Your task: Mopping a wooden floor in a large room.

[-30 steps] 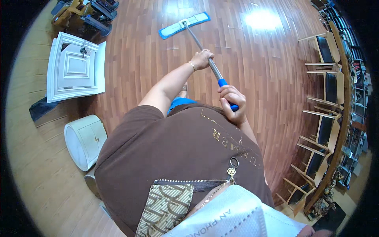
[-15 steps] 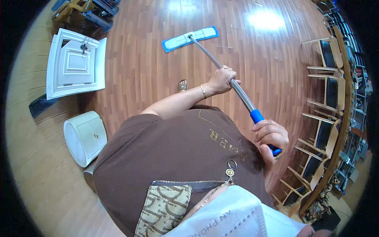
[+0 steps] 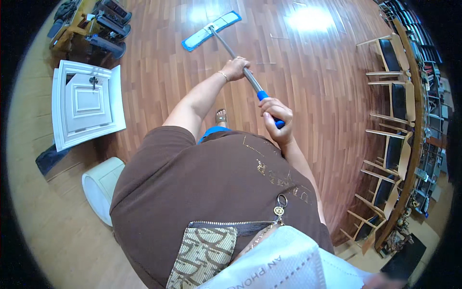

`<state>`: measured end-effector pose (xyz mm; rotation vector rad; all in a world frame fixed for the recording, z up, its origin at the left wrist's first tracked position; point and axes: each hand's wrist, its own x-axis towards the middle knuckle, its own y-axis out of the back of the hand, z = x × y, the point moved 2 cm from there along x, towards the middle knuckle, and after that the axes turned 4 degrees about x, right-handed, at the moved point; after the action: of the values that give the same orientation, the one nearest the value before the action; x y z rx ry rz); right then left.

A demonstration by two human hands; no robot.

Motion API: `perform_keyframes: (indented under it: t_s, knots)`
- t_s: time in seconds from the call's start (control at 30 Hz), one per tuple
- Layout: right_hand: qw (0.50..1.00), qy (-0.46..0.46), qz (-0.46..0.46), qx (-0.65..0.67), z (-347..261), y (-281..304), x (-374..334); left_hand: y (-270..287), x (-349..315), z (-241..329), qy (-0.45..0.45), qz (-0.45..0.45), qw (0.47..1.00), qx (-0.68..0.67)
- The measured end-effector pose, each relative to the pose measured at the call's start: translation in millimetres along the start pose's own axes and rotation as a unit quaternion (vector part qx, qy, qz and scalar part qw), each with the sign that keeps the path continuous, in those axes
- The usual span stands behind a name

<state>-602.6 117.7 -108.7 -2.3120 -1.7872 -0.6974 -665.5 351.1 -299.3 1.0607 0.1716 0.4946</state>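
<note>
A flat mop with a long metal pole [image 3: 225,44] reaches out ahead of me over the wood floor. Its wide head [image 3: 211,30], pale on top with a blue fringe, lies tilted on the boards at the far end. Partway down the pole, my left hand [image 3: 236,69] is closed round the metal, a bracelet on its wrist. Nearer to me, my right hand [image 3: 277,117] wraps the blue grip at the pole's end. The grip's blue tip shows below its fingers.
On the left stand a white cabinet [image 3: 89,103] and a rounded pale cabinet [image 3: 103,188]. Dark equipment [image 3: 108,26] sits beyond them. Along the right, several wooden chairs [image 3: 397,101] with dark seats line a long counter [image 3: 417,106]. My sandalled foot [image 3: 221,117] shows ahead.
Both hands have pushed forward and leftward with the mop. Its head has slid farther away and left, and turned more slanted. My right arm is stretched out farther from my body.
</note>
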Motion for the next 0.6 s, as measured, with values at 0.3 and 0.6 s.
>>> perform_keyframes:
  t_s: [0.3,0.6]
  knots:
    - [0.998,-0.048,-0.026,-0.011,-92.1,7.2,56.0,47.7,2.5,41.4,-0.042,0.044,0.996,-0.068]
    - [0.977,0.16,-0.089,-0.105,-124.1,19.7,80.1,94.4,-6.4,84.1,-0.092,-0.052,0.99,-0.095]
